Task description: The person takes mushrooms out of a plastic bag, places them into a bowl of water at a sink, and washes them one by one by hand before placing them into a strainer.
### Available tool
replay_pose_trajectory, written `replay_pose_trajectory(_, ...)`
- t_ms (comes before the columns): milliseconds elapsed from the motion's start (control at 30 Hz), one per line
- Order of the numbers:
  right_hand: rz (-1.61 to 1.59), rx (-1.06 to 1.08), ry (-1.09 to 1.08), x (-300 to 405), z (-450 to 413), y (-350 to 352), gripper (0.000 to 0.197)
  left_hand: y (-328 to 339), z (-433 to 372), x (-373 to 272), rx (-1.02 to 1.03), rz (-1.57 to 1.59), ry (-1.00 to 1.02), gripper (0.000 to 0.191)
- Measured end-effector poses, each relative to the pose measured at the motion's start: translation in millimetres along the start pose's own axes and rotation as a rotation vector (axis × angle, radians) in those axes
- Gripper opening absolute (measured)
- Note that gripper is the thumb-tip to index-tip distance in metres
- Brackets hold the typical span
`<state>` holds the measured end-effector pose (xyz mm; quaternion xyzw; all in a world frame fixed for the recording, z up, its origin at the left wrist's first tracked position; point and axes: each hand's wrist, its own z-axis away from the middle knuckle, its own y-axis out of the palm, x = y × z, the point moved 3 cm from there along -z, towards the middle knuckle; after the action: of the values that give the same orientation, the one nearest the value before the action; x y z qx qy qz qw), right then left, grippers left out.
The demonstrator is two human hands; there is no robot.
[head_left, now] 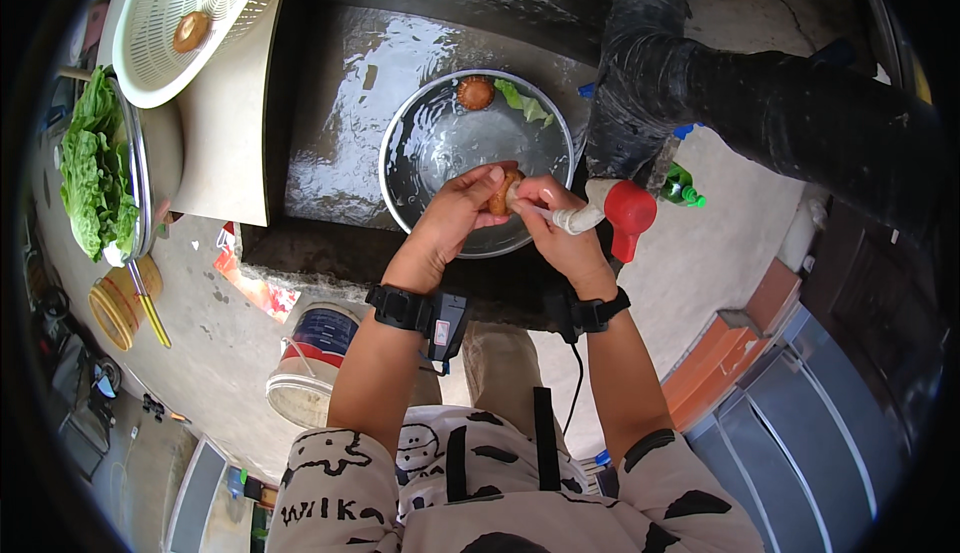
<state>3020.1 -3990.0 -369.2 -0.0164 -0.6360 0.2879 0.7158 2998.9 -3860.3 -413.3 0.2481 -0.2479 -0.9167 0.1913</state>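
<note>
My left hand [454, 212] grips a brown-capped mushroom [502, 194] over the front part of a round metal basin [384, 170]. The fingers of my right hand [559, 242] pinch at the mushroom's pale underside. From the camera, the pale tap spout [579, 219] overlaps my right hand. Its red tap handle [630, 212] lies just to the right. Water fills the basin, and another mushroom [475, 93] sits near its far rim. Beside that one lies a torn piece of green leaf [534, 108].
The basin stands in a wet stone sink [330, 178]. A white colander [161, 84] with several mushrooms stands at upper left, near leafy lettuce [94, 170] in a metal pot [161, 155]. A thick black-wrapped pipe [720, 80] crosses at right. A bucket [311, 358] stands below the sink.
</note>
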Motion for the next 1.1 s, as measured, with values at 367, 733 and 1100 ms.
replay_pose_trajectory(367,-0.066,-0.155,0.078,-6.7,3.7,3.8,0.010,3.0,-3.1,4.0,-0.038,0.156,-0.003,0.034)
replay_pose_trajectory(733,0.300,-0.172,-0.087,-11.7,1.4,6.3,0.018,7.5,1.6,6.6,-0.170,0.071,0.057,0.031)
replay_pose_trajectory(1100,-0.127,-0.126,0.231,-19.0,9.2,7.2,0.016,9.7,2.6,14.1,-0.128,0.141,0.057,0.031)
